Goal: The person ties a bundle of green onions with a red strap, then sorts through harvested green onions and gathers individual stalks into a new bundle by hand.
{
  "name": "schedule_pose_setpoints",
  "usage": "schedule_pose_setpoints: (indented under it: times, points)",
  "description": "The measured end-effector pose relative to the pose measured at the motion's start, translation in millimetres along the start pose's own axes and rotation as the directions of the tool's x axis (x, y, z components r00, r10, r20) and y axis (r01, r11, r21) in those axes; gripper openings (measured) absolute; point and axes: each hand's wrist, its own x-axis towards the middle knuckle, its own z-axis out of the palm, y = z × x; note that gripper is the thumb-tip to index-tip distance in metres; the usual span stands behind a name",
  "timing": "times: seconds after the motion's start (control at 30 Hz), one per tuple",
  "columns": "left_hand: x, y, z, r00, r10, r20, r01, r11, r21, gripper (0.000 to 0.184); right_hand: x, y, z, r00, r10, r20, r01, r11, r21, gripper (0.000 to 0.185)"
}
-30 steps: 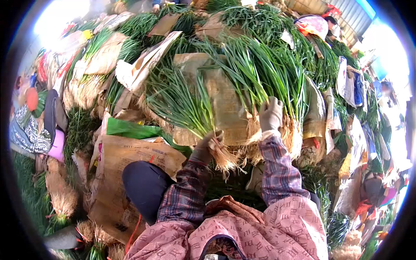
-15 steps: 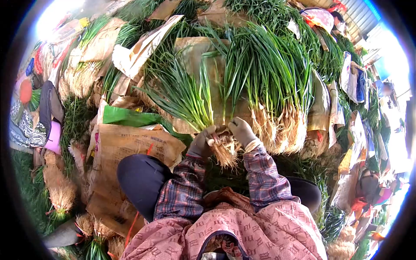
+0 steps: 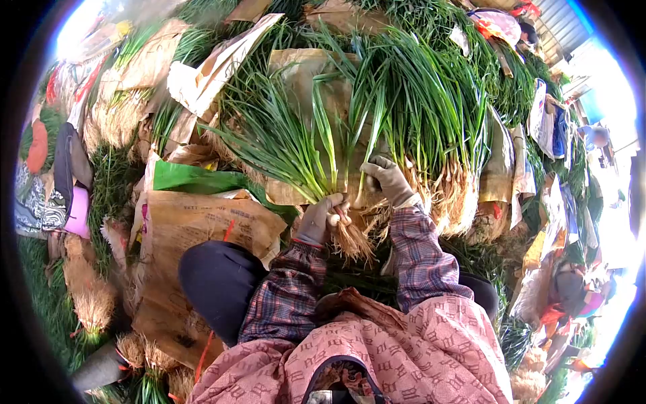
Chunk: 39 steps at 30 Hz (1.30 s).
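My left hand, in a grey glove, is closed around the lower stalks of a bunch of green garlic. The pale bulb ends and stringy roots stick out on its right side, and the leaves fan up and to the left. To the right and slightly higher, my gloved right hand pinches a single green garlic stalk near its lower end. Just beyond that hand lies a thick row of green garlic, roots toward me, on brown paper.
Brown paper sacking and a green sheet lie on the left by my knee. Tied root bundles lie farther left. Other people sit at the edges, one with a purple sleeve. More greens surround me.
My right hand has moved up and right, away from my left hand, and now pinches a separate stalk. My left hand keeps its bunch nearly in place. The view has shifted slightly.
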Motion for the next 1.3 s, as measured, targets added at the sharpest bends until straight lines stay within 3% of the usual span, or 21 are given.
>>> schedule_pose_setpoints:
  times: [0.03, 0.1, 0.2, 0.23, 0.27, 0.3, 0.4, 0.5, 0.57, 0.63, 0.73, 0.77, 0.83, 0.9, 0.93, 1.03, 1.1, 1.13, 1.17, 1.23, 1.3]
  points:
    - [1, -1, 3, 0.999, -0.041, 0.018, 0.043, 0.993, -0.11, 0.028, -4, 2, 1, 0.992, -0.09, 0.084, 0.071, 0.976, 0.206, 0.012]
    - [-6, 9, 2, 0.985, -0.05, 0.165, 0.036, 0.996, 0.081, 0.036, -5, 15, 8, 0.976, -0.072, 0.207, -0.012, 0.927, 0.375, 0.015]
    - [-6, 9, 5, 0.988, -0.089, 0.128, 0.058, 0.972, 0.228, 0.036, 2, 3, 13, 0.996, -0.047, 0.07, 0.041, 0.996, 0.081, 0.027]
    - [-5, -2, -2, 0.949, 0.125, 0.291, -0.235, 0.894, 0.381, 0.039, 1, -5, 27, 0.99, -0.12, -0.068, 0.115, 0.991, -0.075, 0.031]
    - [4, -16, -12, 0.942, 0.135, 0.309, -0.234, 0.921, 0.31, 0.042, 1, -17, 39, 0.963, -0.166, -0.213, 0.056, 0.893, -0.447, 0.035]
    - [12, -24, -17, 0.933, 0.148, 0.33, -0.234, 0.942, 0.24, 0.046, 7, -23, 40, 0.969, -0.176, -0.174, -0.036, 0.595, -0.803, 0.032]
    - [17, -28, -30, 0.837, 0.279, 0.47, -0.467, 0.812, 0.349, 0.05, 17, -28, 48, 0.953, -0.284, -0.102, -0.084, 0.075, -0.994, 0.028]
    - [15, -24, -36, 0.869, 0.238, 0.433, -0.419, 0.82, 0.391, 0.049, 11, -46, 45, 0.959, -0.253, -0.128, -0.071, 0.225, -0.972, 0.03]
    - [11, -21, -35, 0.847, 0.295, 0.443, -0.497, 0.734, 0.463, 0.046, 53, -1, 4, 0.836, -0.492, -0.244, 0.146, 0.627, -0.766, 0.038]
    - [5, -16, -35, 0.796, 0.377, 0.474, -0.601, 0.584, 0.545, 0.043, 35, -22, 1, 0.765, -0.454, -0.456, 0.09, 0.777, -0.623, 0.045]
    - [22, -22, -45, 0.949, 0.108, 0.295, -0.266, 0.776, 0.571, 0.034, 1, -62, 27, 0.942, -0.148, -0.3, -0.194, 0.49, -0.85, 0.058]
    - [17, -20, -42, 0.928, 0.172, 0.332, -0.351, 0.704, 0.617, 0.03, -1, -66, 36, 0.963, -0.026, -0.269, -0.244, 0.34, -0.908, 0.063]
    - [5, -11, -29, 0.861, 0.289, 0.419, -0.509, 0.528, 0.68, 0.024, 9, -65, 42, 0.966, 0.076, -0.248, -0.259, 0.352, -0.9, 0.052]
    - [10, -14, -25, 0.928, 0.181, 0.326, -0.329, 0.81, 0.485, 0.021, 26, -45, 48, 0.954, -0.126, -0.271, -0.232, 0.261, -0.937, 0.04]
    - [12, -15, -25, 0.95, 0.116, 0.291, -0.22, 0.909, 0.355, 0.021, 32, -44, 53, 0.954, -0.028, -0.297, -0.287, 0.19, -0.939, 0.029]
    - [13, -20, -27, 0.916, 0.24, 0.32, -0.374, 0.797, 0.474, 0.023, 34, -34, 55, 0.972, -0.2, -0.12, -0.093, 0.141, -0.986, 0.028]
    - [15, -13, -27, 0.907, 0.181, 0.38, -0.299, 0.912, 0.279, 0.024, 46, -16, 38, 0.866, -0.458, -0.202, 0.034, 0.457, -0.889, 0.021]
    - [15, -9, -29, 0.892, 0.111, 0.439, -0.121, 0.993, -0.005, 0.024, 57, -13, 20, 0.828, -0.427, -0.364, 0.111, 0.761, -0.639, 0.021]
    - [10, -5, -27, 0.868, 0.091, 0.489, 0.008, 0.98, -0.197, 0.021, 61, -15, 1, 0.815, -0.249, -0.523, 0.202, 0.968, -0.147, 0.022]
    - [2, 2, -24, 0.84, 0.099, 0.534, 0.153, 0.9, -0.407, 0.018, 42, -13, -19, 0.837, 0.013, -0.547, 0.272, 0.858, 0.436, 0.027]
    - [2, 5, -22, 0.832, 0.181, 0.525, 0.138, 0.849, -0.511, 0.018, 21, 27, -40, 0.9, 0.109, -0.423, 0.128, 0.86, 0.494, 0.033]
